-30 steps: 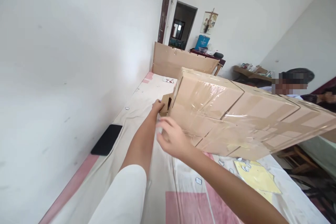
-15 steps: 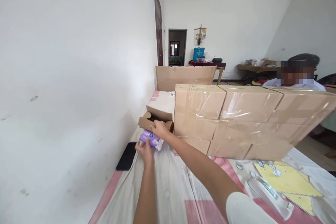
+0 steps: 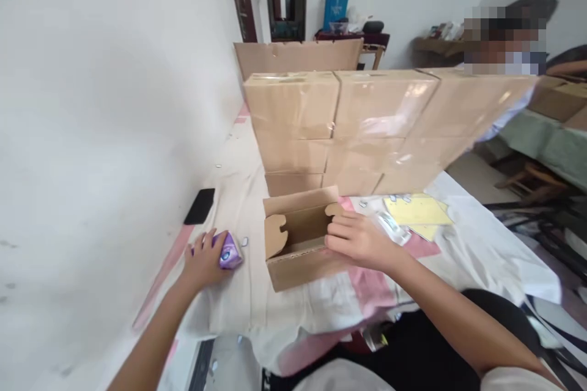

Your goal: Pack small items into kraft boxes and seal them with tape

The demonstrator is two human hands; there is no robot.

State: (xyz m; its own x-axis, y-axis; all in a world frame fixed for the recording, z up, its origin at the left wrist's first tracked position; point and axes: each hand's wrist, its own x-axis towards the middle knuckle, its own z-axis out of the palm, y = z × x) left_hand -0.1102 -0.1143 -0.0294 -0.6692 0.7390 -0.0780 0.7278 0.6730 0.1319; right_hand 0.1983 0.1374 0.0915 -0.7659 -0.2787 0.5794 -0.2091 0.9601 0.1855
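Note:
On the left of the table, my left hand [image 3: 205, 261] has its fingers wrapped over a small purple packet [image 3: 230, 252] with a round blue mark. Its contents cannot be made out. An open cardboard box [image 3: 298, 272] stands in front of me, its flaps up and no contents visible inside. With curled fingers, my right hand [image 3: 360, 238] grips the right end of this box. Between the packet and the box lies a small whitish scrap.
Behind the open box rises a wall of stacked, taped cartons [image 3: 293, 110]. A black phone [image 3: 200, 206] lies by the left wall. Yellow paper [image 3: 417, 210] and a clear-and-white tape dispenser [image 3: 392, 227] are at the right. A person sits beyond the cartons.
The open box has come nearer and to the right with my right hand. My left hand has moved apart from it, leftward, with the purple packet. The view has tilted down.

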